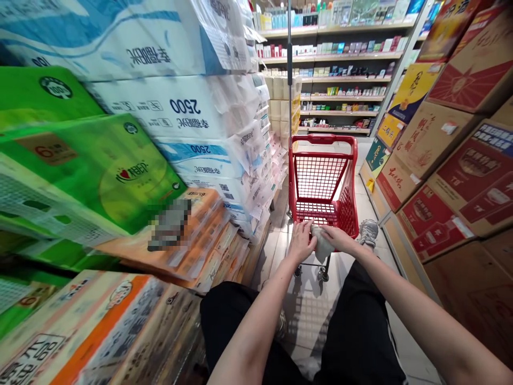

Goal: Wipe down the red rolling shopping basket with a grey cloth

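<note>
A red plastic shopping cart stands between my feet, its basket of red mesh. My right hand is closed on a pale grey-green cloth, which hangs at the cart's near rim. Left of the cloth, my left hand lies on the same rim with its fingers spread and its thumb apart. Whether its fingertips touch the cloth, I cannot tell. A metal pole with a dark grip rises along the cart's left side.
White-and-blue tissue packs, green packs and orange packs are stacked high at the left. Cardboard cartons line the right. Shelves of small boxed goods stand beyond the cart. A blurred-out object rests on the orange packs.
</note>
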The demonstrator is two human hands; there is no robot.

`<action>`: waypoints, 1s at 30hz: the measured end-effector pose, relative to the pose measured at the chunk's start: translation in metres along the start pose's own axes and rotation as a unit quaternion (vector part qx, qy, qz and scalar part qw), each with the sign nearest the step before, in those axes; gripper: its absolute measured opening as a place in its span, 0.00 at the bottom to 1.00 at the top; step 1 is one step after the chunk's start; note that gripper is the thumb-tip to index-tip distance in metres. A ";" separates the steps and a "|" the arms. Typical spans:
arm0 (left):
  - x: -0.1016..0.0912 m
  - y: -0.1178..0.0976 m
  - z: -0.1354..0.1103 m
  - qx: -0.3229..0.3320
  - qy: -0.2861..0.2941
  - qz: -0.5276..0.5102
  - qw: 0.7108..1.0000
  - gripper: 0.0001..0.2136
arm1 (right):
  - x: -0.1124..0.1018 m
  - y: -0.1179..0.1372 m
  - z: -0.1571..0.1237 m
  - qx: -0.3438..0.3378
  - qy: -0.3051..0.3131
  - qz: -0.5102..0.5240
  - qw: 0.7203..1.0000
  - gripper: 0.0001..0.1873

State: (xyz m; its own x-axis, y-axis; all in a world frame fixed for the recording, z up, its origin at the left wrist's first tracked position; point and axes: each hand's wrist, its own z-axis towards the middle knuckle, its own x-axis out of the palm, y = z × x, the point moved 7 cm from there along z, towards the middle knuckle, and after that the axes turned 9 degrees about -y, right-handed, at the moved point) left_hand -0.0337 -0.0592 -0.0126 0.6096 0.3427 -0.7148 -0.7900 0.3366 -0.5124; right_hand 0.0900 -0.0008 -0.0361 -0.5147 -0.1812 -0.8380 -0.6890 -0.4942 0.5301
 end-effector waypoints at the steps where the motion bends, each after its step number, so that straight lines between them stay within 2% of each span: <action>1: -0.002 -0.009 -0.008 -0.002 -0.037 0.001 0.999 0.25 | 0.000 -0.002 0.001 0.012 0.000 -0.005 1.000 0.18; 2: 0.000 -0.019 -0.015 0.006 -0.059 0.001 0.998 0.25 | 0.000 -0.004 0.003 0.028 -0.002 -0.001 1.000 0.17; 4: 0.012 -0.039 -0.026 0.038 -0.067 -0.007 0.997 0.26 | 0.001 -0.006 0.005 0.057 -0.001 0.030 0.998 0.16; 6: 0.024 -0.048 -0.029 0.039 -0.073 -0.006 0.997 0.25 | 0.002 -0.005 0.004 0.071 0.007 0.065 0.995 0.16; 9: 0.035 -0.041 -0.025 0.011 -0.088 0.011 0.996 0.17 | 0.002 -0.003 -0.004 0.075 0.016 0.064 0.995 0.17; 12: 0.039 -0.035 -0.025 0.037 -0.082 0.022 0.996 0.15 | -0.003 -0.004 -0.014 0.079 -0.014 0.033 0.996 0.17; 16: 0.028 -0.030 -0.039 0.052 -0.091 0.045 0.993 0.09 | -0.015 -0.012 -0.021 0.119 -0.103 0.029 0.987 0.24; 18: 0.019 -0.026 -0.048 0.046 -0.101 0.062 0.992 0.07 | -0.019 -0.018 -0.020 0.147 -0.120 0.030 0.981 0.29; 21: 0.006 -0.013 -0.060 -0.011 -0.115 0.075 0.990 0.06 | -0.018 -0.025 -0.018 0.181 -0.087 0.002 0.980 0.35; 25: -0.004 0.014 -0.067 -0.180 -0.166 0.019 0.969 0.02 | -0.008 -0.031 -0.014 0.214 0.005 -0.045 0.976 0.43; 27: -0.001 0.018 -0.067 -0.245 -0.183 -0.029 0.952 0.05 | -0.001 -0.030 -0.011 0.209 0.038 -0.059 0.975 0.46; 30: 0.012 0.012 -0.064 -0.304 -0.195 -0.073 0.930 0.09 | 0.006 -0.030 -0.007 0.199 0.069 -0.070 0.975 0.49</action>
State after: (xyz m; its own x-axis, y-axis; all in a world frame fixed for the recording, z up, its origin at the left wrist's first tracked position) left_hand -0.0401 -0.1074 -0.0573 0.5972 0.6634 -0.4508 -0.5160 -0.1125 -0.8492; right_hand 0.1110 0.0068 -0.0580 -0.3468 -0.2617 -0.9007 -0.9053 -0.1577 0.3944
